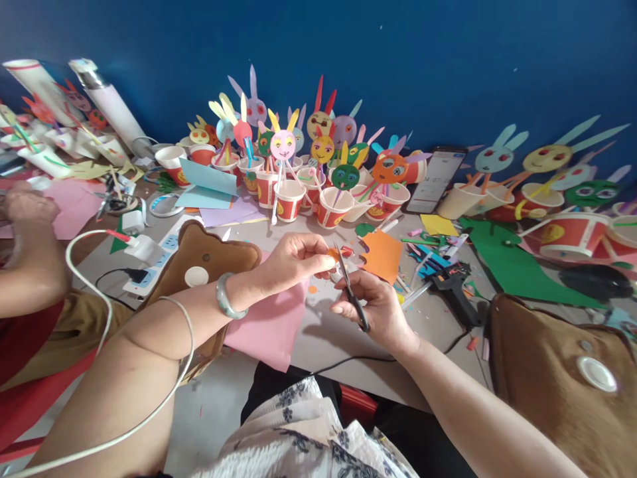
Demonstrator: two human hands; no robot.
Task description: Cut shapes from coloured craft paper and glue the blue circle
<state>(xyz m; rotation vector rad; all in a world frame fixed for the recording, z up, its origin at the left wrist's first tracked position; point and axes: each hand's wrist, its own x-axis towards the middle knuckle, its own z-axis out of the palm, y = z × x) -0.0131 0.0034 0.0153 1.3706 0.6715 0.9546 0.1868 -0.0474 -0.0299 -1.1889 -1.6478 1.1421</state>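
My left hand (301, 260) pinches a small piece of orange paper (332, 253) between thumb and fingertips. My right hand (381, 307) is closed around the black handles of a pair of scissors (351, 292). The scissor blades point up and away from me, right beside the orange piece; whether they touch it I cannot tell. Under my left forearm lies a sheet of pink paper (279, 325). Beyond my right hand rests a larger orange paper sheet (382, 255) with a cut edge. Small paper scraps (312, 289) dot the table below my hands.
Paper cups (289, 201) with paper rabbit heads on sticks stand along the blue wall. A phone (434, 179) leans behind them. At right lie a glue gun (460, 295), green paper (517, 259) and a brown cushion (557, 372). A power strip (149, 272) and another person's arm (34, 252) are at left.
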